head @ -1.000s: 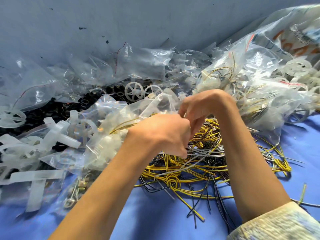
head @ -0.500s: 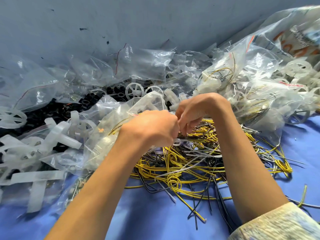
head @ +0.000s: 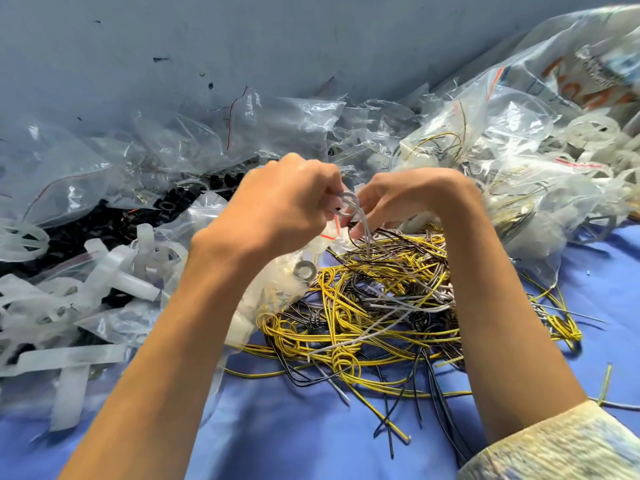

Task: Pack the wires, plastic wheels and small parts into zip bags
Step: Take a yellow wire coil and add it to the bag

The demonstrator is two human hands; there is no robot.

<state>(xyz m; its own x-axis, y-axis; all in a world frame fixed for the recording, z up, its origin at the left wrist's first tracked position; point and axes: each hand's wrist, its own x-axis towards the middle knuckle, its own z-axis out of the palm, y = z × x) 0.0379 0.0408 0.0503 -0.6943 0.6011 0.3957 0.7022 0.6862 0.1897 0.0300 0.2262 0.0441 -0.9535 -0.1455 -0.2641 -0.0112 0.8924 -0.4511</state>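
Just above the middle of the view, the left hand [head: 284, 202] and the right hand [head: 408, 199] met almost knuckle to knuckle. Both were clenched on a thin white wire [head: 350, 206]. The left hand's curled fingers pinched its small coiled loop, and the right hand's fingertips pinched the strands hanging from that loop. These strands ran down, toward 6 o'clock, into a tangled heap of yellow, black and white wires [head: 381, 306] lying on the blue cloth-covered surface [head: 294, 427].

At 7 o'clock from the hands, partly under the left forearm, lay a clear plastic zip bag [head: 270, 296] with pale parts inside; what they were could not be told. Crumpled empty clear plastic bags [head: 284, 126] were piled at 11 o'clock against the grey-blue wall [head: 242, 36]. Bulging clear bags of wires and white parts [head: 502, 150] were heaped at 2 o'clock, touching the edge of the wire heap.

A loose spread of small black plastic parts [head: 79, 226] lay at 9 o'clock, beside a translucent white spoked plastic wheel [head: 20, 237] at the left edge. Translucent white plastic strips and cross-shaped pieces [head: 117, 271] lay at 8 o'clock. A pale patterned sleeve [head: 554, 448] covered the right arm at 5 o'clock.
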